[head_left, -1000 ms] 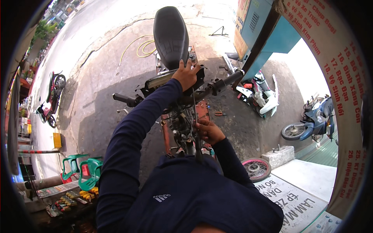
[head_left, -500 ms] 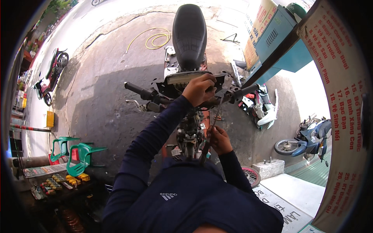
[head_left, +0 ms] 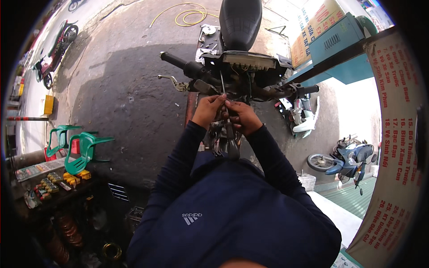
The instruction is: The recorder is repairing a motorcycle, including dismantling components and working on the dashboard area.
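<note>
My left hand (head_left: 211,109) and my right hand (head_left: 241,117) meet just below the handlebar of a stripped motorbike, fingers closed around a thin metal rod (head_left: 223,84) with a dark lower section (head_left: 231,140), perhaps a long tool; its exact kind is unclear. The rod points away from me toward an exposed panel (head_left: 248,60) with loose wires, beneath the black seat (head_left: 239,22). The left grip (head_left: 170,59) carries a silver lever (head_left: 174,83); the right grip (head_left: 308,89) is at the other side. My fingers partly hide what they hold.
A yellow hose (head_left: 185,15) lies beyond. Green plastic chairs (head_left: 80,152) and parts on a dark bench (head_left: 53,187) are at left. A red motorbike (head_left: 53,53), a blue motorbike (head_left: 344,165), white fairings (head_left: 304,120) and a teal cabinet (head_left: 330,40) surround the work.
My left hand has come down from the top of the front panel to join my right hand on the rod, which has moved up slightly. The view has shifted, raising the bike in frame.
</note>
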`<action>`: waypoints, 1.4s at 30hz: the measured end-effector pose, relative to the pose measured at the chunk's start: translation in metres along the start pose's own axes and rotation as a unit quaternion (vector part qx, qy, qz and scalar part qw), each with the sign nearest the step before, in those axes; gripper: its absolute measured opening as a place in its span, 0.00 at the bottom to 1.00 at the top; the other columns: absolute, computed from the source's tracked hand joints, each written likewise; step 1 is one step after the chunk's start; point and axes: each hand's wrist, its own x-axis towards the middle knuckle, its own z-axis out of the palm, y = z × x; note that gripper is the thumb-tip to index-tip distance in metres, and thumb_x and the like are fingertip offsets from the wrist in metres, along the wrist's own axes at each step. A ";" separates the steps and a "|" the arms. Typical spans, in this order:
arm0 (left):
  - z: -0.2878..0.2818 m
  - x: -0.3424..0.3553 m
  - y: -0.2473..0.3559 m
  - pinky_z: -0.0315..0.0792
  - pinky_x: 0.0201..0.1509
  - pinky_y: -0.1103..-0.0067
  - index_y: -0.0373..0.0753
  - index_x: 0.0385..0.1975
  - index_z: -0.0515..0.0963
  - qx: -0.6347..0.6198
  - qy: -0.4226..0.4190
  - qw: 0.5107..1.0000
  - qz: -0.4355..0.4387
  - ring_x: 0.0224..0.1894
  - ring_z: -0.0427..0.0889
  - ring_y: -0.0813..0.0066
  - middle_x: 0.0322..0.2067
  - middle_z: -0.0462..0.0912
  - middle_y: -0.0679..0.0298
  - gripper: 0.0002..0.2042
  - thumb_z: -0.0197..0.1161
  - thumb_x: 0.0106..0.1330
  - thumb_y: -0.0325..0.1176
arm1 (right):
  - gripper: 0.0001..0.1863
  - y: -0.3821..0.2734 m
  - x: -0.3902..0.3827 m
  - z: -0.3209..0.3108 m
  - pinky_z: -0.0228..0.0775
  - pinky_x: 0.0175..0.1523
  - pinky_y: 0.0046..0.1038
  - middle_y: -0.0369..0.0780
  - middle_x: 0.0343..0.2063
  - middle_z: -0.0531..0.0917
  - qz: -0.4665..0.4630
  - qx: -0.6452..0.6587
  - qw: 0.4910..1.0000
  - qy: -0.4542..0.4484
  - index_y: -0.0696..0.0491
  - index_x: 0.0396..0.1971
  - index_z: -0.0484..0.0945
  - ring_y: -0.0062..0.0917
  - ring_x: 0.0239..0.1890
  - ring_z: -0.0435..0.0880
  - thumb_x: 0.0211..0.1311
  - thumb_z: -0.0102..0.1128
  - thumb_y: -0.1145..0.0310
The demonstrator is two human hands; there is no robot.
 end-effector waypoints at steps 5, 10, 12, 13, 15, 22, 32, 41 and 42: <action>-0.003 0.005 -0.004 0.60 0.18 0.90 0.43 0.28 0.77 -0.090 -0.013 0.996 0.016 0.19 0.72 0.92 0.18 0.72 0.78 0.10 0.57 0.67 0.40 | 0.09 -0.005 0.009 0.010 0.50 0.15 0.12 0.30 0.24 0.77 -0.038 -0.014 0.999 0.034 0.50 0.34 0.74 0.07 0.14 0.64 0.66 0.51 0.60; -0.022 0.005 0.022 0.72 0.30 0.76 0.32 0.26 0.79 0.253 0.179 0.893 0.326 0.23 0.79 0.72 0.21 0.79 0.60 0.09 0.64 0.58 0.33 | 0.11 -0.005 0.012 0.016 0.46 0.12 0.10 0.30 0.22 0.76 -0.056 -0.010 0.997 0.050 0.52 0.33 0.74 0.06 0.11 0.59 0.68 0.49 0.60; -0.035 0.026 0.055 0.73 0.34 0.73 0.35 0.29 0.80 0.368 0.217 0.764 0.483 0.29 0.82 0.64 0.25 0.81 0.57 0.08 0.64 0.55 0.32 | 0.11 -0.007 0.016 0.014 0.45 0.11 0.10 0.30 0.22 0.76 -0.066 -0.015 0.995 0.075 0.53 0.33 0.73 0.06 0.11 0.58 0.68 0.49 0.60; -0.039 0.041 0.073 0.74 0.37 0.74 0.35 0.33 0.80 0.442 0.196 0.738 0.471 0.31 0.82 0.62 0.27 0.81 0.56 0.10 0.65 0.54 0.33 | 0.11 -0.009 0.019 0.012 0.45 0.11 0.10 0.30 0.22 0.76 -0.066 -0.017 0.995 0.077 0.53 0.33 0.73 0.06 0.11 0.58 0.68 0.49 0.60; -0.042 0.070 0.098 0.74 0.43 0.72 0.36 0.37 0.80 0.578 0.150 0.675 0.434 0.38 0.81 0.58 0.32 0.81 0.55 0.15 0.66 0.51 0.35 | 0.11 -0.013 0.021 0.006 0.45 0.11 0.11 0.31 0.22 0.75 -0.060 0.003 0.997 0.044 0.53 0.33 0.73 0.05 0.11 0.57 0.68 0.49 0.61; -0.035 0.143 0.116 0.72 0.53 0.67 0.40 0.38 0.82 0.785 0.000 0.585 0.203 0.48 0.78 0.56 0.44 0.79 0.51 0.15 0.62 0.49 0.33 | 0.11 -0.024 0.028 0.003 0.49 0.13 0.12 0.33 0.23 0.77 -0.020 0.060 0.997 0.039 0.55 0.34 0.73 0.10 0.14 0.65 0.67 0.49 0.63; -0.049 0.144 0.104 0.70 0.54 0.69 0.40 0.39 0.82 0.676 0.009 0.685 0.271 0.48 0.77 0.55 0.41 0.77 0.53 0.15 0.63 0.52 0.35 | 0.11 -0.021 0.027 0.006 0.48 0.13 0.11 0.32 0.23 0.76 -0.030 0.035 0.999 0.012 0.54 0.35 0.73 0.09 0.14 0.65 0.67 0.50 0.62; -0.046 0.136 0.107 0.71 0.54 0.69 0.41 0.36 0.83 0.665 0.033 0.700 0.258 0.47 0.78 0.57 0.41 0.81 0.52 0.13 0.62 0.51 0.35 | 0.10 -0.018 0.030 0.005 0.45 0.13 0.11 0.31 0.22 0.76 -0.042 0.034 0.999 0.008 0.53 0.34 0.73 0.07 0.13 0.63 0.67 0.50 0.61; -0.045 0.136 0.107 0.71 0.54 0.69 0.41 0.36 0.83 0.667 0.032 0.701 0.252 0.47 0.78 0.57 0.41 0.81 0.52 0.13 0.62 0.51 0.35 | 0.10 -0.018 0.029 0.006 0.45 0.12 0.11 0.30 0.22 0.76 -0.043 0.037 0.998 0.026 0.53 0.34 0.73 0.07 0.13 0.63 0.67 0.50 0.61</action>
